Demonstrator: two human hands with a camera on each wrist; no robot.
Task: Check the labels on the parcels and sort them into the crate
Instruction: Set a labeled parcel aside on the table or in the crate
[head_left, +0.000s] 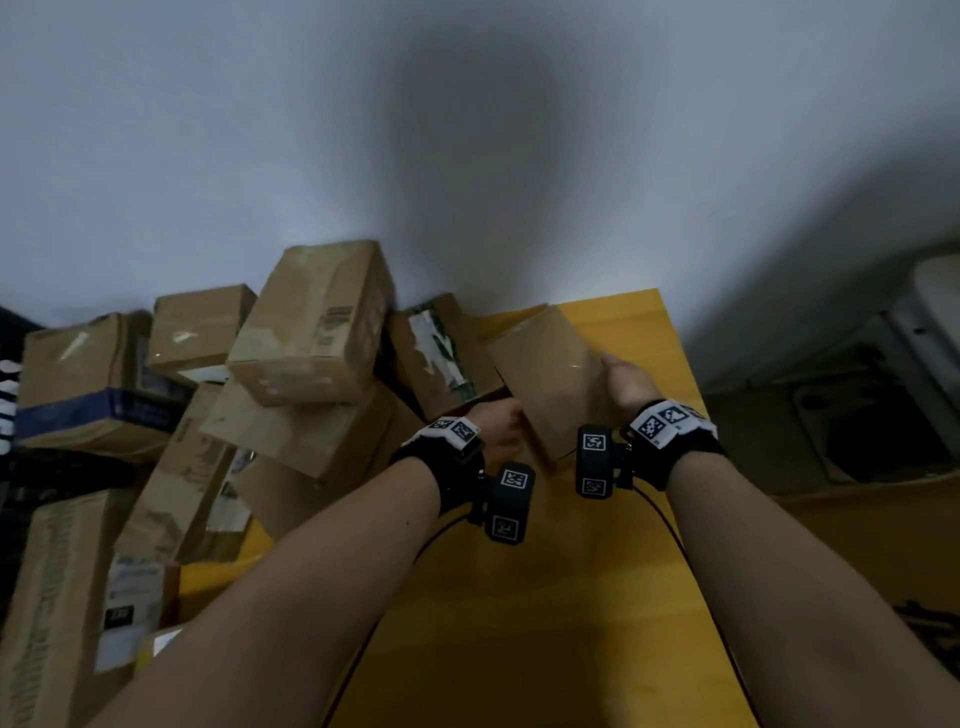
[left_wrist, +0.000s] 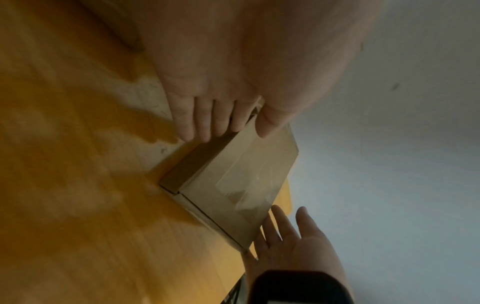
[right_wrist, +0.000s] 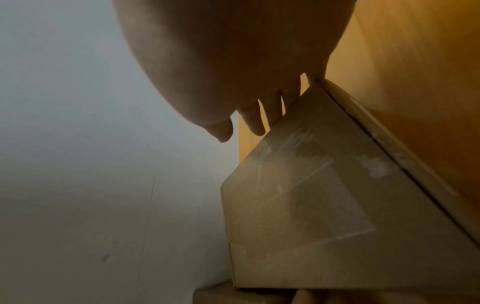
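Brown cardboard fills our view: a small parcel sits tilted above the yellow counter, held between 2 hands. Our left hand takes its near left side, four fingers laid straight along the narrow side face and the thumb over the broad taped face, so the box is pinched between them. Our right hand meets the opposite edge; its fingers are spread and fairly straight, pressed flat against the box rather than curled round it (the right wrist view shows only the fingertips against the cardboard). Clear tape glints across the broad face. No label is legible to us. To the left a heap of other parcels is piled against the grey wall, just beside the held box.
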